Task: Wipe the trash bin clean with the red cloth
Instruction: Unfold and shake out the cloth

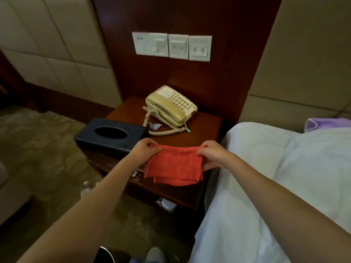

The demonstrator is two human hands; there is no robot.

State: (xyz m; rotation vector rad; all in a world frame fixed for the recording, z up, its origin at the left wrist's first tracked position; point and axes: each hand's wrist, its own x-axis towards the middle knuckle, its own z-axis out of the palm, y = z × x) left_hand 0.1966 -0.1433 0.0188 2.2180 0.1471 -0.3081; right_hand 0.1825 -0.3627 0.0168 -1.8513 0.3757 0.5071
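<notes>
A folded red cloth (173,165) hangs in front of a dark wooden nightstand (205,130). My left hand (145,150) pinches its upper left corner. My right hand (210,155) pinches its upper right corner. The cloth is stretched between both hands, with its lower edges dangling free in layers. No trash bin shows in this view.
On the nightstand sit a cream telephone (171,108) with a coiled cord and a dark tissue box (111,134). A bed with white sheets (275,177) fills the right side. Patterned carpet (43,149) lies to the left, with plastic bottles (86,186) on the floor.
</notes>
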